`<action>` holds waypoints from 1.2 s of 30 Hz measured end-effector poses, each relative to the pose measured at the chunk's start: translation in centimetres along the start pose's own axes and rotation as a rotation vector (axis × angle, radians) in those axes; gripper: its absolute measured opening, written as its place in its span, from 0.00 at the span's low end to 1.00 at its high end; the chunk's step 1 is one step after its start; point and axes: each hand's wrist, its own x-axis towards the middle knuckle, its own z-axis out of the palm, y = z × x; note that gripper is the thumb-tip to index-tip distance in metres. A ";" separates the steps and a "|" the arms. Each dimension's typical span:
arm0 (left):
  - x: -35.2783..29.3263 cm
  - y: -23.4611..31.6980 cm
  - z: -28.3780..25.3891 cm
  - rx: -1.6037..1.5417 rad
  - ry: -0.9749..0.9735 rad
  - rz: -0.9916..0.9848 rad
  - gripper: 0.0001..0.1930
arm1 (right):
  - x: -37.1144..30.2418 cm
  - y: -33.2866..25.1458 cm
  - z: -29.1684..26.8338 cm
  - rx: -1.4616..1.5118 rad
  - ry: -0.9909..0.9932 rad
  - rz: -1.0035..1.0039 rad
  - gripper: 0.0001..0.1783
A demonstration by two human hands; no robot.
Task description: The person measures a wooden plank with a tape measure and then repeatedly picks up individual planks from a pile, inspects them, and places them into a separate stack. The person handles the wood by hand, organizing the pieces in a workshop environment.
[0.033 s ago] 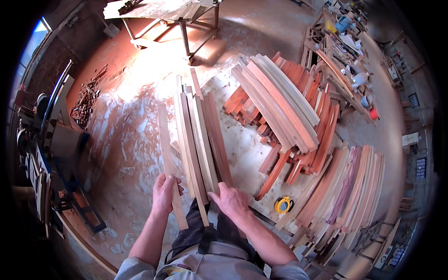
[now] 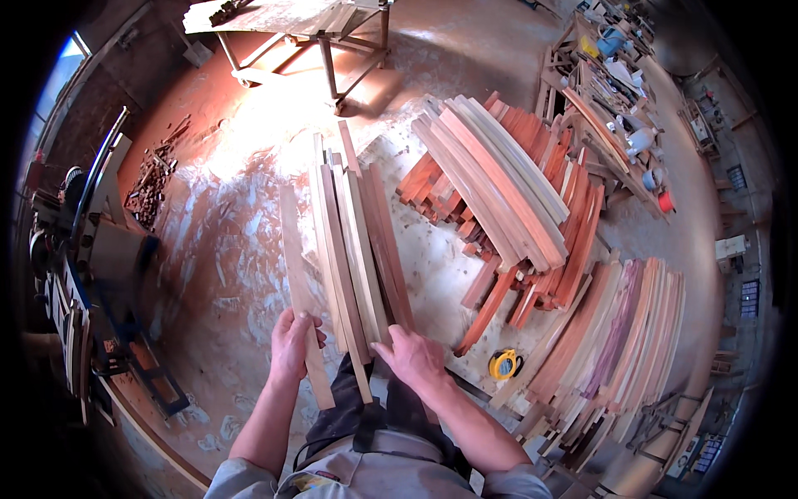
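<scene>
Single wooden slat [image 2: 298, 283], long and narrow, pale brown, held apart at the left of a bundle of slats [image 2: 359, 241]. Lower end gripped in left hand [image 2: 293, 343], fingers wrapped round it, thumb on the near face; slat tilted away, upper end out over the floor [image 2: 224, 249]. Bundle just beside it on the right: several slats on edge, pale and reddish-brown mixed, fanned slightly at the far ends, near ends close to the body. Right hand [image 2: 416, 356] pressed against the bundle's lower right side, fingers curled on the outermost dark slat, closed in a hold on it.

Floor reddish, dusty, streaked with pale patches. Yellow tape measure [image 2: 504, 364] on the floor just right of the right hand. Beyond it, a stack of curved boards [image 2: 623, 333], pink, purple and tan, lying side by side at lower right. Farther up, a crossed pile of long planks [image 2: 499, 183], pale ones on top of red ones. Metal-legged desk [image 2: 291, 17] at top, bearing flat boards. Cluttered workbench [image 2: 615, 83] at upper right with small containers. Dark machine [image 2: 91, 249] along the left edge; heap of small scraps [image 2: 150, 187] near it.
</scene>
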 end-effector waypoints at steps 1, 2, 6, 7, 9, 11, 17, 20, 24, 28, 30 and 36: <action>0.1 -0.1 -0.2 -0.003 0.003 0.000 0.06 | -0.2 0.3 -0.2 0.027 0.029 -0.026 0.18; 0.2 -0.2 -0.4 -0.006 0.005 0.001 0.06 | -0.6 0.9 -0.1 0.039 0.094 -0.023 0.17; 0.0 -0.4 -0.7 -0.011 0.013 -0.004 0.05 | -4.3 3.9 2.1 0.117 0.121 0.121 0.18; 0.0 -0.4 -0.7 -0.015 0.021 -0.008 0.05 | -5.3 4.2 2.6 0.137 0.080 0.194 0.19; 0.1 -0.6 -0.9 -0.014 0.018 -0.008 0.05 | -6.6 4.9 3.5 0.190 -0.030 0.293 0.20; 0.2 -0.7 -0.8 -0.011 0.021 -0.021 0.05 | -7.1 5.6 3.9 0.384 -0.149 0.426 0.19; 0.4 -1.1 -0.7 0.029 -0.010 -0.010 0.10 | -7.0 5.9 1.3 1.145 -0.286 0.673 0.15; 0.3 -0.8 -0.1 0.034 -0.026 -0.011 0.09 | -7.0 6.2 -0.2 1.266 -0.315 0.676 0.18; 0.2 -1.3 0.0 0.026 -0.022 0.002 0.07 | -7.0 6.7 -1.8 1.385 -0.374 0.717 0.24; 0.3 -1.6 0.1 0.019 -0.035 0.040 0.06 | -6.4 8.3 -2.0 1.445 -0.456 0.746 0.29; 0.5 -1.7 0.2 0.000 -0.057 0.045 0.07 | -6.2 9.2 -1.6 1.445 -0.506 0.704 0.29; 0.8 -1.8 1.9 0.056 -0.026 0.092 0.07 | -5.7 9.4 0.9 0.512 -0.299 0.418 0.29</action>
